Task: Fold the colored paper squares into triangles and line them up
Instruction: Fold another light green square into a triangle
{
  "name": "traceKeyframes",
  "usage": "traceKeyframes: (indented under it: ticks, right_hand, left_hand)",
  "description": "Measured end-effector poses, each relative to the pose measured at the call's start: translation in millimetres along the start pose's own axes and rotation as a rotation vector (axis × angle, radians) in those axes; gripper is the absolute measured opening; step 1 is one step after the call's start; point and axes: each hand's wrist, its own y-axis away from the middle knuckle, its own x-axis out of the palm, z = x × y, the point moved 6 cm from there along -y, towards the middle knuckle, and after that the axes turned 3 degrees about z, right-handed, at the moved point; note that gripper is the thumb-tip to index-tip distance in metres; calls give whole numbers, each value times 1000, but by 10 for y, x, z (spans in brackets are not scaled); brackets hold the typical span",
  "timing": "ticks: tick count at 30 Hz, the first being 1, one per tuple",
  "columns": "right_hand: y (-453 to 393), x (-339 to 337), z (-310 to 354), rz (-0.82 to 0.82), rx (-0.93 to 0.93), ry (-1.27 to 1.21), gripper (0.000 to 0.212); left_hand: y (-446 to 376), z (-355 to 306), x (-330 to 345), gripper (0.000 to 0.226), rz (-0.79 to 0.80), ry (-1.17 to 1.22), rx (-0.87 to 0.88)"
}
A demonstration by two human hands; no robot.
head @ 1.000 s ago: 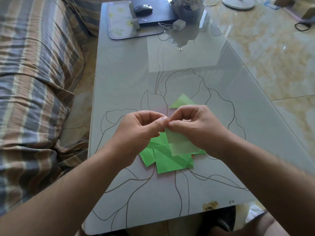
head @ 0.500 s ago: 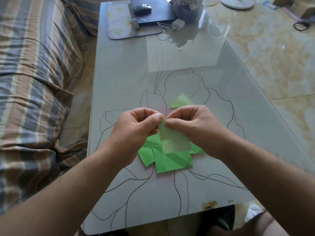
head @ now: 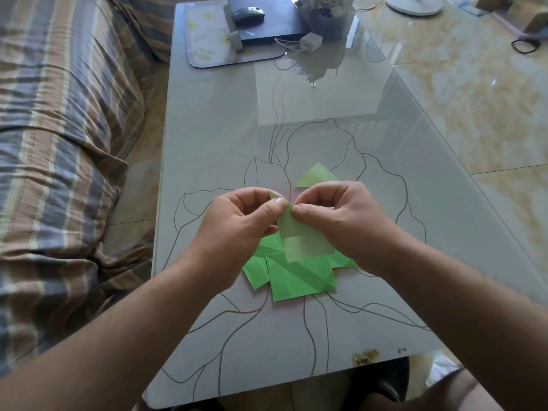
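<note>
Paper square (head: 299,238) in hand above the desk (head: 341,120), fold under way.

Pale green sheet is held up off the desk, over a loose stack of green squares (head: 296,277); one folded triangle (head: 318,175) lies just beyond the hands. Left hand (head: 237,229) has a closed grip, thumb and forefinger pinching the sheet's upper corner; right hand (head: 347,221) pinches the same corner from the other side, so both grips meet at one point. Judgement: the corners are being matched before creasing. To do this well, the two corners should sit exactly flush, edges aligned along both sides, before any crease is pressed. The sheet is thin and will slip; lowering it to the desk and running a finger outward from the centre of the fold should give a sharper diagonal.
</note>
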Motion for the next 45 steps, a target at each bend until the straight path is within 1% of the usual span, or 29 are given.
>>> traceKeyframes:
  ticks: [3,6,14,19,24,28,32,37,42,45]
  right_hand:
    - [-4,7,2,8,-8,13,15]
    - [1,14,-10,36,-2,-16,11]
    - [-9,14,3,33,-58,-9,10]
    - [-48,-5,-61,32,13,-50,13]
    - [-60,-38,-41,3,-29,-6,14]
    - [-63,-39,-61,28,11,16,13]
    - [-60,-15,-52,36,-17,69,20]
    - [-50,-37,-53,86,35,37,14]
    - [-62,-41,-63,47,14,89,19]
    - [-53,-55,-37,56,34,88,16]
  left_hand:
    - [7,10,16,18,9,23,1]
    - [4,-9,-1,7,-1,57,14]
    - [-3,-47,-37,9,-26,105,18]
    - [-13,-60,-74,8,-62,123,22]
    - [-4,-70,-55,9,-62,131,19]
    - [-7,-74,-88,9,-84,116,17]
    - [-14,-77,-114,10,-98,104,6]
    - [-43,-92,-159,11,-120,118,-3]
    - [-55,-88,-184,10,-125,121,-2]
    - [-63,-85,-196,11,-126,116,0]
